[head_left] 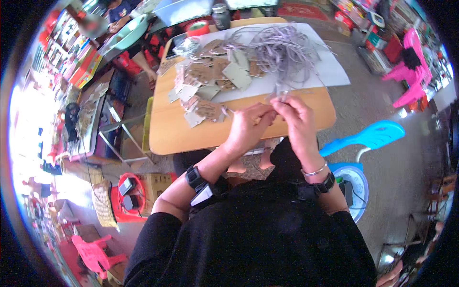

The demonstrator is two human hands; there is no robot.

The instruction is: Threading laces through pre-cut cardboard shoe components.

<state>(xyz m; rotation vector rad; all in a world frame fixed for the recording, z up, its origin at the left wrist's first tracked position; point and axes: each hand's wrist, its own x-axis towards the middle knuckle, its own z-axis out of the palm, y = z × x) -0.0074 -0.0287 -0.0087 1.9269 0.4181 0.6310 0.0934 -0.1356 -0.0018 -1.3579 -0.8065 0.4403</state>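
Both hands met over the wooden table's (pixel 172 138) near edge: the left hand (pixel 248 125) and right hand (pixel 295 115) pinched a thin grey string (pixel 282 91), drawn from the tangled bundle (pixel 282 48) at twelve o'clock. Light and limp, it seemed best gripped near its end. Cardboard tags (pixel 205 91) lay at ten o'clock.

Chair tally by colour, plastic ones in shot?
Pink plastic chair: 2, the second at lower left
Blue plastic chair: 1
Total: 3
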